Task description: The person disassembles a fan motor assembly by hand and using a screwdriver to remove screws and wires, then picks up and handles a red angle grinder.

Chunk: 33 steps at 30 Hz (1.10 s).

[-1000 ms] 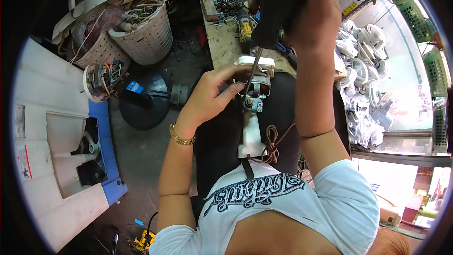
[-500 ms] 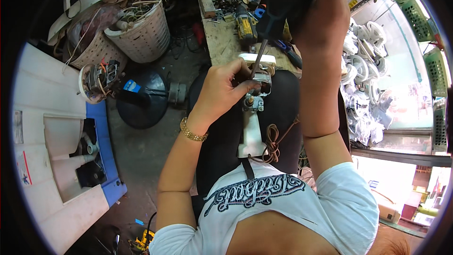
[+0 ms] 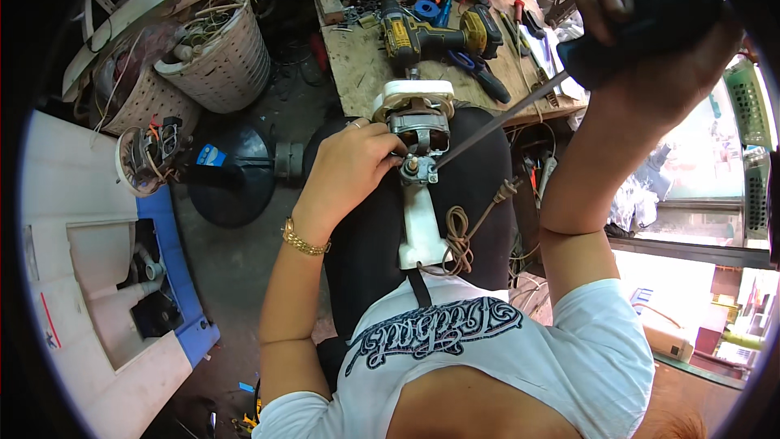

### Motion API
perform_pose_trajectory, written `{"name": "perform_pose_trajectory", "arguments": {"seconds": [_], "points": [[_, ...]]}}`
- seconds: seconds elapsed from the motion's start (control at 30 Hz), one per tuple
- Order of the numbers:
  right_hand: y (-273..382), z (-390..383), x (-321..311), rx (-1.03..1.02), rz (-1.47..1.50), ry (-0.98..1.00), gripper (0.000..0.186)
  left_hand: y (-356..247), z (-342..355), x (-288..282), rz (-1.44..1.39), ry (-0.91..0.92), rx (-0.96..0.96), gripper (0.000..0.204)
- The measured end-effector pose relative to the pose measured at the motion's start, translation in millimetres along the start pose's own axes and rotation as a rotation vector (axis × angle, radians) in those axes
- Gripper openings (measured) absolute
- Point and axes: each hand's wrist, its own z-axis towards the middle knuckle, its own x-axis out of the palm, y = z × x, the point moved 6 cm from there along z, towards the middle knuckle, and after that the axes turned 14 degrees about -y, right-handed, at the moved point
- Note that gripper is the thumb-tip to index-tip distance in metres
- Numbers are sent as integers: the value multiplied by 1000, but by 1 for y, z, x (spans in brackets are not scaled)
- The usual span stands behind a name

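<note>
An electric fan motor (image 3: 419, 123), with a white round cover (image 3: 416, 89) at its far end, rests between my thighs on a white plastic neck (image 3: 422, 223). My left hand (image 3: 345, 164) is closed at the motor's left side, thumb and fingertips gripping it near the small metal gearbox (image 3: 418, 169). High on the right, my right hand (image 3: 650, 73) wraps round the dark handle of a screwdriver (image 3: 508, 123). The long shaft slants down to the left, its tip at the gearbox's right side; whether it touches a screw there is too small to tell.
A coiled brown cord (image 3: 459, 236) hangs beside the neck. On the wooden bench (image 3: 357, 73) ahead lie a yellow cordless drill (image 3: 431, 36), pliers (image 3: 487, 81) and loose screws. Left stand a black fan base (image 3: 236, 183), another bare motor (image 3: 150, 154) and white baskets (image 3: 231, 57).
My right hand has swung right, taking the screwdriver tip from the motor's upper part down to the gearbox's right side. My left hand has shifted from the motor's front to its left side.
</note>
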Motion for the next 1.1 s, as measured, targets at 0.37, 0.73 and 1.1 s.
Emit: {"name": "perform_pose_trajectory", "arguments": {"seconds": [0.37,0.73,1.1], "points": [[-23,4,-37,148,-89,-26,75,20,-8,20,-844,13,-521,17],[-24,-2,-38,89,-211,-54,75,-23,-11,23,-217,28,-188,47],[-20,-12,-31,108,-213,-121,77,-23,-15,28,-128,-47,-132,42]]}}
